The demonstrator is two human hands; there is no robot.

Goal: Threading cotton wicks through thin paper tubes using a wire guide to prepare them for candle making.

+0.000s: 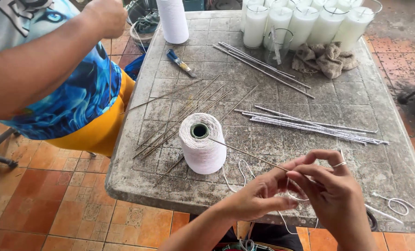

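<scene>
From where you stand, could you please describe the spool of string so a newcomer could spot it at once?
On the grey table, look near the front edge, just ahead of the person's left hand. The spool of string stands upright among thin sticks, and is shorter than the tall white roll at the far edge.

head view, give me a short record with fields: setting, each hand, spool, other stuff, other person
setting: worn grey table over orange floor tiles
left hand: pinches a thin rod near its end
right hand: fingers on white string at the rod's end
spool: white, upright, beside the rod
bare rods: loose, left of centre
wrapped rods: bundle, right of centre
candles: white, in glasses, far edge
rag: by the candles
other person: arm raised at left, hand holding a rod upright
</scene>
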